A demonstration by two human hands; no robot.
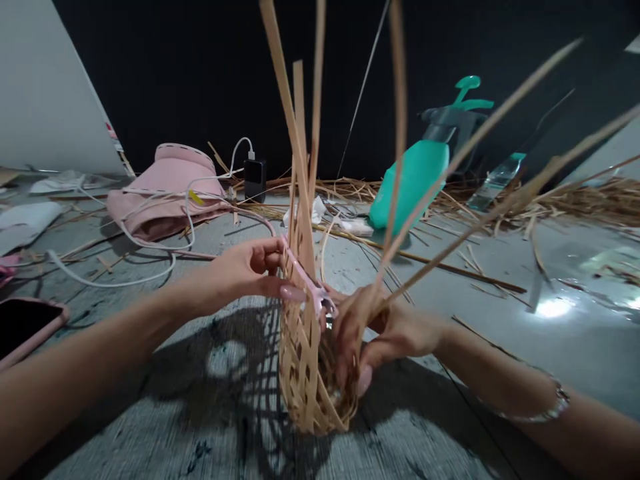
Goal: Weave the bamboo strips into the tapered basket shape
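Observation:
A partly woven basket (pixel 300 373) of flat pale strips lies tilted on the floor in front of me, with long loose strips (pixel 300 160) rising and fanning out from it. My left hand (pixel 260 270) is closed on its left side, the thumb over the weave. A thin pink piece with a forked end (pixel 317 293) slants across the basket beside that thumb; I cannot tell its kind. On the basket's right side my right hand (pixel 375 330) grips the weave, with its fingers partly hidden inside the opening.
A pink visor hat (pixel 170 187) with a white cable (pixel 120 283) lies at back left, near a black power bank (pixel 255 180). A phone (pixel 30 327) is at far left. Behind my right hand are a green spray bottle (pixel 415 177), a clear plastic bottle (pixel 497 180) and scattered strips (pixel 590 200).

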